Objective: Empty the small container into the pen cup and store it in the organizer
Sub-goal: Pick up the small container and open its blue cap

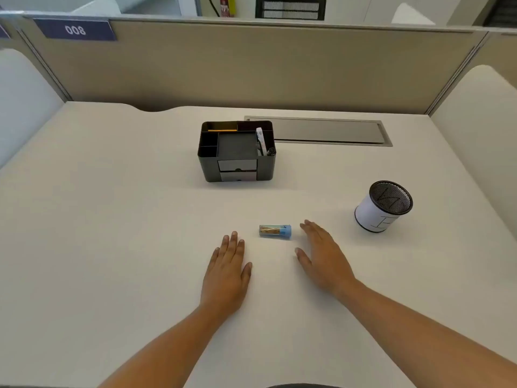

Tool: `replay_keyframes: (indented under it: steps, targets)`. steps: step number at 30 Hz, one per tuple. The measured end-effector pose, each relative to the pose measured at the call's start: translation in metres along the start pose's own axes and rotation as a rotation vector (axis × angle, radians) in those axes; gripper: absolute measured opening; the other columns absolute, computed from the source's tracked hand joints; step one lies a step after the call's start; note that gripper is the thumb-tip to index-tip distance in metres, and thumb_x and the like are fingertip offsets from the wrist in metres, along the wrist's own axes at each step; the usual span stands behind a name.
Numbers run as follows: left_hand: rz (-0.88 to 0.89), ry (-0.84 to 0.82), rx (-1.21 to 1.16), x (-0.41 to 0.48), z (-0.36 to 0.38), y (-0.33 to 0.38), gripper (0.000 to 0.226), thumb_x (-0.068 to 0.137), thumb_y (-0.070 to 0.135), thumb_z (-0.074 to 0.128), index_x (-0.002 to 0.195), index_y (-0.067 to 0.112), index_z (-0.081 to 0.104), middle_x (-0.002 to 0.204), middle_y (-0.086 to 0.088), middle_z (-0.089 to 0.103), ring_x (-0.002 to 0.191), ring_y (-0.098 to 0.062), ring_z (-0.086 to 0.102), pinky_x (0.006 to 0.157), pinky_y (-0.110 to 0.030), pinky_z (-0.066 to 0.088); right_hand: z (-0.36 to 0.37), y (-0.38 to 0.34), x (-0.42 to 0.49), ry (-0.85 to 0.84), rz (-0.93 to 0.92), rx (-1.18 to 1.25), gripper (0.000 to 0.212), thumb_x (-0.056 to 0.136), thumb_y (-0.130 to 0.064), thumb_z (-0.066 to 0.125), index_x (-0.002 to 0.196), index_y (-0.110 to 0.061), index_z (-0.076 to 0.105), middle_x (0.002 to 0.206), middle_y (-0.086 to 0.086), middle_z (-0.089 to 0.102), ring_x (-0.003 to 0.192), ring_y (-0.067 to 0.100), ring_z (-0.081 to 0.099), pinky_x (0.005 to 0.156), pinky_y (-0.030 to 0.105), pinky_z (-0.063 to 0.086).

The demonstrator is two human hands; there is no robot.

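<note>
A small clear container [274, 231] with a blue cap lies on its side on the desk, cap pointing right, with tan items inside. My left hand [227, 271] rests flat on the desk just left of it, holding nothing. My right hand [324, 257] lies just right of it, fingers apart, not touching it. A mesh pen cup [382, 207] wrapped in white paper stands at the right. The black organizer [237, 152] with compartments and two small front drawers stands behind the container.
The organizer holds a yellow pencil [222, 130] at its back and a white item with a black marker [264, 145] at its right. A grey cable hatch [327, 131] is set into the white desk [112, 219]. Beige partitions enclose the desk.
</note>
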State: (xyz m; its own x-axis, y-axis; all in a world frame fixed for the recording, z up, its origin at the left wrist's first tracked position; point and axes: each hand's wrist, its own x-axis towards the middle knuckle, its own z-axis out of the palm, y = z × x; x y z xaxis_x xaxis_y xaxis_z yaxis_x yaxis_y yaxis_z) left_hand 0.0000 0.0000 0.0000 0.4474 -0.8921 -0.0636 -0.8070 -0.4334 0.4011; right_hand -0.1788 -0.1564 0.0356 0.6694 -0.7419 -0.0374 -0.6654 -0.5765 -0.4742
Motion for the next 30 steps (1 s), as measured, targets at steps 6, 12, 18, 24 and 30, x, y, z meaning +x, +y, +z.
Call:
replay_keyframes:
  steps: [6, 12, 18, 24, 30]
  targets:
    - [0.034, 0.05, -0.046, -0.013, -0.002, 0.013, 0.063, 0.097, 0.046, 0.035, 0.151, 0.024, 0.011, 0.16, 0.009, -0.008, 0.144, -0.004, -0.017, 0.118, -0.03, 0.0, 0.002, -0.017, 0.035, -0.031, -0.025, -0.013, 0.055, 0.095, -0.024, 0.061, 0.146, -0.019, 0.04, 0.153, 0.001, 0.043, 0.139, 0.02, 0.038, 0.114, 0.035, 0.033]
    - [0.043, 0.14, -0.123, -0.022, -0.004, 0.023, 0.061, 0.094, 0.048, 0.044, 0.147, 0.028, 0.023, 0.159, 0.014, -0.002, 0.144, -0.001, -0.012, 0.115, -0.028, 0.005, 0.01, -0.02, 0.044, -0.001, -0.057, -0.045, 0.038, 0.091, -0.02, 0.066, 0.128, -0.022, 0.06, 0.126, 0.001, 0.066, 0.111, 0.021, 0.059, 0.097, 0.033, 0.048]
    - [0.031, 0.205, -0.191, -0.016, -0.025, 0.03, 0.065, 0.09, 0.043, 0.057, 0.146, 0.028, 0.027, 0.16, 0.012, 0.002, 0.146, -0.003, -0.007, 0.115, -0.032, 0.014, 0.004, -0.031, 0.024, -0.011, -0.009, 0.181, 0.03, 0.083, -0.011, 0.074, 0.112, -0.021, 0.07, 0.109, -0.001, 0.07, 0.093, 0.012, 0.062, 0.088, 0.027, 0.055]
    - [0.132, 0.163, -0.305, -0.025, -0.06, 0.049, 0.064, 0.085, 0.042, 0.066, 0.141, 0.037, 0.035, 0.157, 0.014, 0.025, 0.143, -0.001, 0.016, 0.115, -0.026, 0.02, -0.032, -0.071, -0.021, -0.052, 0.049, 0.639, 0.028, 0.08, -0.008, 0.08, 0.099, -0.026, 0.071, 0.093, -0.009, 0.074, 0.083, 0.003, 0.069, 0.065, 0.011, 0.056]
    - [0.189, 0.178, -0.518, -0.037, -0.096, 0.07, 0.033, 0.083, 0.038, 0.069, 0.115, 0.031, 0.064, 0.104, 0.015, 0.066, 0.095, -0.008, 0.06, 0.083, -0.034, 0.054, -0.074, -0.082, -0.054, -0.065, 0.051, 0.903, 0.031, 0.079, -0.003, 0.08, 0.098, -0.026, 0.073, 0.092, 0.0, 0.078, 0.083, 0.019, 0.074, 0.072, 0.023, 0.06]
